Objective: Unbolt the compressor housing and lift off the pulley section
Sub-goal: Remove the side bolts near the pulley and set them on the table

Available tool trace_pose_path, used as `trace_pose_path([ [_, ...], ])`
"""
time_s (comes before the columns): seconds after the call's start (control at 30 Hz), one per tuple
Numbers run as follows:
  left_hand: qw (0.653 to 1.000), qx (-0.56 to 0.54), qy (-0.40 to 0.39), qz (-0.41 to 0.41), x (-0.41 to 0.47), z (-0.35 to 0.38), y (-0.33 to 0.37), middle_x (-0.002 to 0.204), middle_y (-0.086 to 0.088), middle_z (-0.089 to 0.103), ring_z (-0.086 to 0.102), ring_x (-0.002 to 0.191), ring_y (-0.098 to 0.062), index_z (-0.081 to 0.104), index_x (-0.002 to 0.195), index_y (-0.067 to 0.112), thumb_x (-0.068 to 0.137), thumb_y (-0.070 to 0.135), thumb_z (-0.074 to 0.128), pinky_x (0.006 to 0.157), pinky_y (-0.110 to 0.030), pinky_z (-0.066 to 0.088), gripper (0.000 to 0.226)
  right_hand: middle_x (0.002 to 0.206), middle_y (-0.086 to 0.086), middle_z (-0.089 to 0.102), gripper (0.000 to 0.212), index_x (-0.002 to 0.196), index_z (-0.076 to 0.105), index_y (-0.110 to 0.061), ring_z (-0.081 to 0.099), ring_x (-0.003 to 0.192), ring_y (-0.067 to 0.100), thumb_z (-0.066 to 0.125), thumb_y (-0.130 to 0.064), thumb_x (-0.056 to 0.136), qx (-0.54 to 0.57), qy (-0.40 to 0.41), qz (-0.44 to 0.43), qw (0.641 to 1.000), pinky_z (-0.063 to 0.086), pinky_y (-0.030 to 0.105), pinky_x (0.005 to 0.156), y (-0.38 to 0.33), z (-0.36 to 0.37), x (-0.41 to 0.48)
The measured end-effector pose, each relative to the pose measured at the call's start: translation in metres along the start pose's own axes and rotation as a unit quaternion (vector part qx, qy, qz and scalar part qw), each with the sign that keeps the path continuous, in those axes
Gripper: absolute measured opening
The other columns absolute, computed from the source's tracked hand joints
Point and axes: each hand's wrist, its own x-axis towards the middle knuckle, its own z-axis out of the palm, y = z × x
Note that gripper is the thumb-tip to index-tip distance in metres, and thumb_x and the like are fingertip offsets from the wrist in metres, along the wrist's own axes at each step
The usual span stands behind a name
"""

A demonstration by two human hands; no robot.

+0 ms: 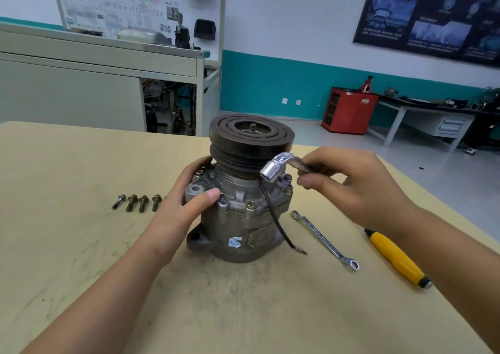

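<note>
Head view, the only feed I have.

The compressor [243, 218] stands on end mid-table with the pulley [251, 137] on top. My left hand [189, 199] grips the housing flange, thumb pressed on the front. My right hand [351, 186] pinches the handle of the L-shaped socket wrench [273, 171]. The socket end is just above the right side of the flange. I can't tell whether it's on a bolt head.

Risks as I judge them:
- The flange bolts [250, 206] are still in. If the socket goes on crooked, it slips and rounds the head.
- The unit looks top-heavy. Wrench torque could tip it if the left grip slackens.
- The black wire [276, 218] hangs down right beside the socket, so it could get snagged or pinched.
- The removed bolts [138, 202] lie in a loose row by my left wrist, where a nudge would scatter them.

Surface: pale wooden table [81, 245], scuffed and smudged. A ring spanner [324, 238] and a yellow-handled screwdriver [395, 259] lie to the right, well apart from the unit.

Room: workshop with a teal wall band. There's a red cabinet [349, 110] beside a long bench at the back right, a dark poster [433, 15] above it, and a wiring display board [121, 4] behind a grey bench on the left.
</note>
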Motion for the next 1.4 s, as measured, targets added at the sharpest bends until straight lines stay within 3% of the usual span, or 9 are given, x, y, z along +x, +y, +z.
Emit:
trace_pose_path([
  [0.07,1.0,-0.004,0.002,-0.001,-0.001,0.001,0.0,0.132,0.011,0.059,0.055,0.123,-0.013,0.052,0.127,0.044,0.064,0.052,0.065,0.109,-0.046,0.039,0.065,0.068,-0.01,0.066,0.022,0.08,0.061,-0.03,0.063,0.07,0.007,0.065,-0.009,0.084,0.131,0.003,0.053,0.99,0.052,0.021,0.064,-0.012,-0.001,0.002],
  [0.13,1.0,-0.007,0.016,-0.003,-0.003,0.003,0.0,0.131,0.011,0.059,0.056,0.123,-0.013,0.051,0.128,0.045,0.064,0.053,0.065,0.108,-0.047,0.04,0.066,0.07,-0.009,0.069,0.021,0.082,0.063,-0.023,0.066,0.07,0.007,0.063,-0.001,0.083,0.226,0.013,0.084,0.97,0.055,0.024,0.07,-0.021,-0.001,0.008],
  [0.27,1.0,-0.008,0.03,-0.002,-0.007,0.006,0.0,0.132,0.015,0.059,0.055,0.123,-0.01,0.046,0.133,0.046,0.068,0.053,0.065,0.108,-0.045,0.041,0.068,0.071,-0.007,0.071,0.011,0.081,0.067,-0.018,0.066,0.07,0.006,0.065,-0.021,0.07,0.328,0.088,0.096,0.936,0.052,0.016,0.063,-0.037,-0.004,0.02],
  [0.5,0.999,-0.016,0.034,-0.004,-0.008,0.009,0.001,0.132,0.013,0.059,0.057,0.121,-0.009,0.045,0.133,0.045,0.078,0.039,0.06,0.107,-0.043,0.042,0.058,0.07,-0.012,0.068,0.022,0.078,0.066,-0.022,0.062,0.068,0.002,0.072,-0.002,0.075,0.339,0.133,0.057,0.929,0.048,0.014,0.063,-0.044,0.005,0.044],
  [0.63,0.999,-0.015,0.031,-0.005,-0.008,0.009,0.0,0.135,0.011,0.057,0.055,0.124,-0.012,0.043,0.136,0.043,0.079,0.039,0.06,0.108,-0.046,0.04,0.06,0.071,-0.014,0.068,0.02,0.08,0.064,-0.022,0.064,0.07,0.005,0.073,-0.005,0.076,0.318,0.154,0.058,0.934,0.053,0.018,0.067,-0.045,0.011,0.052],
  [0.8,0.999,-0.012,0.031,-0.006,-0.007,0.009,-0.003,0.131,0.014,0.06,0.057,0.12,-0.009,0.044,0.133,0.047,0.08,0.04,0.06,0.105,-0.041,0.043,0.056,0.075,-0.009,0.069,0.02,0.081,0.062,-0.026,0.069,0.08,0.02,0.073,-0.01,0.078,0.267,0.172,0.048,0.947,0.056,0.039,0.08,-0.043,0.006,0.055],
  [1.0,0.999,-0.024,0.027,-0.008,-0.005,0.01,-0.007,0.129,0.017,0.061,0.059,0.117,-0.005,0.044,0.133,0.049,0.076,0.046,0.063,0.091,-0.024,0.051,0.06,0.071,-0.014,0.067,0.022,0.079,0.059,-0.026,0.069,0.075,0.009,0.071,-0.008,0.08,0.236,0.165,0.023,0.957,0.057,0.029,0.074,-0.041,0.003,0.061],
  [1.1,0.999,-0.029,0.029,-0.012,-0.006,0.009,-0.006,0.128,0.019,0.061,0.059,0.115,-0.003,0.044,0.131,0.051,0.07,0.052,0.064,0.083,-0.015,0.051,0.065,0.075,-0.006,0.068,0.017,0.081,0.059,-0.024,0.069,0.078,0.012,0.07,-0.011,0.081,0.224,0.166,0.015,0.96,0.057,0.035,0.076,-0.04,0.002,0.06],
  [1.4,0.999,-0.038,0.031,-0.001,-0.006,0.011,-0.005,0.123,0.022,0.062,0.06,0.112,0.001,0.046,0.127,0.054,0.081,0.039,0.058,0.081,-0.012,0.05,0.049,0.071,-0.008,0.063,0.016,0.078,0.056,-0.021,0.07,0.075,0.012,0.068,-0.01,0.078,0.254,0.151,0.013,0.955,0.057,0.04,0.077,-0.04,0.01,0.062],
])
